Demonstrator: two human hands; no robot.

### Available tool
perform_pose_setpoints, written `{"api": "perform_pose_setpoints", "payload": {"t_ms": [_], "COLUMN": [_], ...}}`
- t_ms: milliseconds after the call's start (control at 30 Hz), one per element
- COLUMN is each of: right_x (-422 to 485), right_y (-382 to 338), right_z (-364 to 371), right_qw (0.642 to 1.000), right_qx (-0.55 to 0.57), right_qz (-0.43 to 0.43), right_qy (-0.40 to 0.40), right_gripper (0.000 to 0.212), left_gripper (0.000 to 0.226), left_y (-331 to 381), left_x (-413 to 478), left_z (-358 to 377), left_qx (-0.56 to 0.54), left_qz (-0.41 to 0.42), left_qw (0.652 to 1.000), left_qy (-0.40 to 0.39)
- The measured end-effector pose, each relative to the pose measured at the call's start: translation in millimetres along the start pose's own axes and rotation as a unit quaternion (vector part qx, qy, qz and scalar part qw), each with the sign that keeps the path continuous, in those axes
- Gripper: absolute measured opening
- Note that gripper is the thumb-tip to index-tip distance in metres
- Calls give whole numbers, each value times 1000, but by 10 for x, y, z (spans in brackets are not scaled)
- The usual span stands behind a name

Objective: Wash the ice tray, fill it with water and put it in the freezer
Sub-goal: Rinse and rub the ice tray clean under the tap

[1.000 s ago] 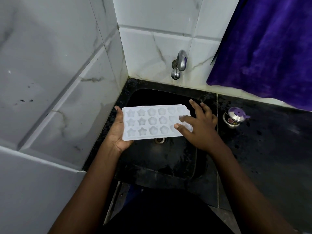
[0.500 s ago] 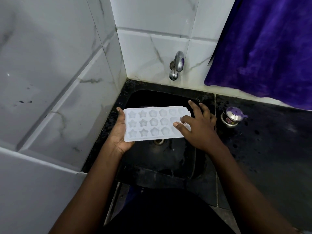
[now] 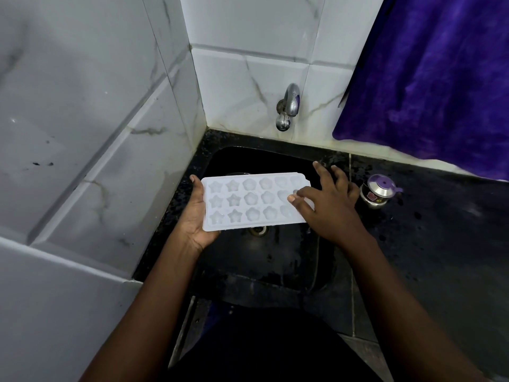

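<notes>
Both my hands hold the ice tray (image 3: 254, 202) level over the sink (image 3: 264, 260): left hand (image 3: 196, 216) cupping its end, right hand (image 3: 327, 208) fingers spread on top. Washing; next I should open the tap (image 3: 287, 106).

Very little has changed over the last second. The white ice tray (image 3: 254, 202), held level above the black sink (image 3: 264, 260), has drifted slightly nearer the person, so that its near edge now covers the top of the drain (image 3: 258, 230), which showed clear of the tray a second ago. The right hand (image 3: 326, 206) has moved with the tray. Its thumb and forefinger now lie a little further in over the tray's right end, and its other fingers are spread further past the far corner. The left hand (image 3: 197, 213) has moved with the tray too, cupping its left end.
</notes>
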State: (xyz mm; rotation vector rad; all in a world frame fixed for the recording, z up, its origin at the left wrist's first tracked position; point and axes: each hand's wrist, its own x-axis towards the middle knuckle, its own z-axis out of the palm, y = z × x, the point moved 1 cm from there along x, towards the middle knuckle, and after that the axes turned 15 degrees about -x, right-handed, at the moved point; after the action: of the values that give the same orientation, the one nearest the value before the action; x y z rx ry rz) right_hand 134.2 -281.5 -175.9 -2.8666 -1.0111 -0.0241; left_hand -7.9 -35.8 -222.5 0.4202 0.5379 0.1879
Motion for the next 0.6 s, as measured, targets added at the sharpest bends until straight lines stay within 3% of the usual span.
{"api": "perform_pose_setpoints", "payload": {"t_ms": [233,600], "right_x": [-11,-88], "right_y": [-67,35], "right_z": [41,0], "right_qw": [998,995], "right_qx": [60,81], "right_qz": [-1,-58], "right_qy": [-2,6], "right_gripper": [41,37], "left_gripper": [95,93], "left_y": [0,95], "left_x": [7,19], "left_z": [-56,-130], "left_qx": [-5,-24], "left_qz": [-4,17], "left_qw": [1000,999], "left_qy": [-22,15]}}
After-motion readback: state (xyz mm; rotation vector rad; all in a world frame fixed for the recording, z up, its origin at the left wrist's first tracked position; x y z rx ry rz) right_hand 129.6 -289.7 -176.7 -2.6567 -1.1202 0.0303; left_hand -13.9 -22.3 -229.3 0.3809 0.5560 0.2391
